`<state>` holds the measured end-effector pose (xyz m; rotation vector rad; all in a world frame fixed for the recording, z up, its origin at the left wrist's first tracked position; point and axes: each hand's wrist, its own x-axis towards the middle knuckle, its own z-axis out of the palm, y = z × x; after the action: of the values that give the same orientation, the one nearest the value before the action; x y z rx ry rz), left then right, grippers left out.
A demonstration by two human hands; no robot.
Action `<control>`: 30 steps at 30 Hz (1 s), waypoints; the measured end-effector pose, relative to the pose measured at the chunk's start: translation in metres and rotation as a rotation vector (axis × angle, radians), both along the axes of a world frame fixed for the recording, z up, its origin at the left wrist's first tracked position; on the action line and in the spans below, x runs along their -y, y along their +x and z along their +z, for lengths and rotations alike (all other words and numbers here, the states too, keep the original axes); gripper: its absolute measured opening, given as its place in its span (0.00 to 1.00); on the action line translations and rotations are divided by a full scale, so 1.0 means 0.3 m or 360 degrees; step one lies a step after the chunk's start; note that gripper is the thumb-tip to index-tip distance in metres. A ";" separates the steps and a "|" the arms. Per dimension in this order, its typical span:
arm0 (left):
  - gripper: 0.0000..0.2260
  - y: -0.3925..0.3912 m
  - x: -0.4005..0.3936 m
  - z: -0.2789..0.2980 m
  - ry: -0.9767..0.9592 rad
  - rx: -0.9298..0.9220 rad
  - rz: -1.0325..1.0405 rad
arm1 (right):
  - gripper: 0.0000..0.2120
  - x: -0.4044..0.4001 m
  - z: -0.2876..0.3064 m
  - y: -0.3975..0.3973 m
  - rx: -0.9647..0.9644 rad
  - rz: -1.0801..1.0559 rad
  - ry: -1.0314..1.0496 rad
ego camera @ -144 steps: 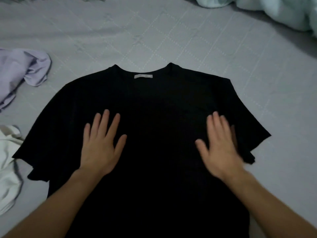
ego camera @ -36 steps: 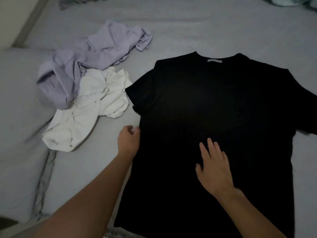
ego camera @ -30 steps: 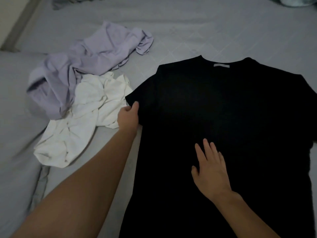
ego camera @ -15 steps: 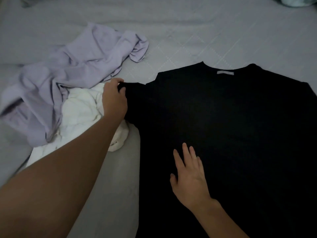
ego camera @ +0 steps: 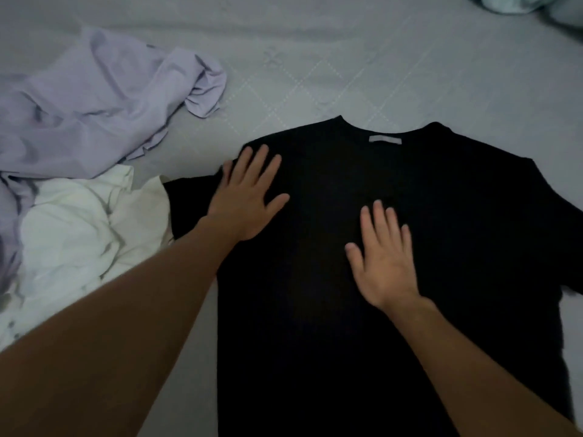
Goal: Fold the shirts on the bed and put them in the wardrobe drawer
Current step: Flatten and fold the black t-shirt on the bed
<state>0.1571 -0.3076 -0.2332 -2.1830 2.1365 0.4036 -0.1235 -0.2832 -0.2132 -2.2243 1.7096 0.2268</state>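
A black T-shirt (ego camera: 441,247) lies spread flat on the grey bed, collar and label pointing away from me. My left hand (ego camera: 249,197) lies flat with fingers spread on the shirt's left shoulder, beside the left sleeve. My right hand (ego camera: 383,260) presses flat on the chest, fingers straight. A crumpled white shirt (ego camera: 79,234) sits to the left, touching the black sleeve. A crumpled lilac shirt (ego camera: 94,105) lies behind it. No wardrobe or drawer is in view.
The grey quilted bed cover (ego camera: 347,58) stretches beyond the collar. A pale bluish duvet (ego camera: 536,7) bunches at the far right corner.
My left hand let go of the black sleeve it was pinching and now lies flat on the shoulder. My right hand slid up the chest. The sleeve lies spread out.
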 end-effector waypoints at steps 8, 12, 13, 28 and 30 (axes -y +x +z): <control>0.27 -0.060 0.053 0.042 -0.0171 0.0288 0.0120 | 0.35 0.283 0.042 -0.570 -0.0307 -0.0701 -0.0059; 0.27 -0.391 0.062 0.109 -0.0316 -0.0048 0.0059 | 0.35 0.291 0.075 -0.492 -0.0068 -0.0370 -0.0277; 0.27 -0.499 0.057 0.107 -0.0277 -0.0158 -0.0007 | 0.35 0.268 0.062 -0.449 0.0000 -0.0175 -0.0252; 0.30 -0.846 0.044 0.019 0.0165 0.0085 0.0087 | 0.34 0.306 0.122 -0.949 -0.0097 -0.0394 -0.0392; 0.31 -0.932 0.027 0.047 0.0153 -0.0048 0.0257 | 0.37 0.129 0.130 -0.807 -0.0065 -0.0084 -0.0502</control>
<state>-0.1226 -0.3158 -0.2191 -2.3159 1.9177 0.5406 -0.3656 -0.3219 -0.1742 -2.4007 1.9380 -0.0125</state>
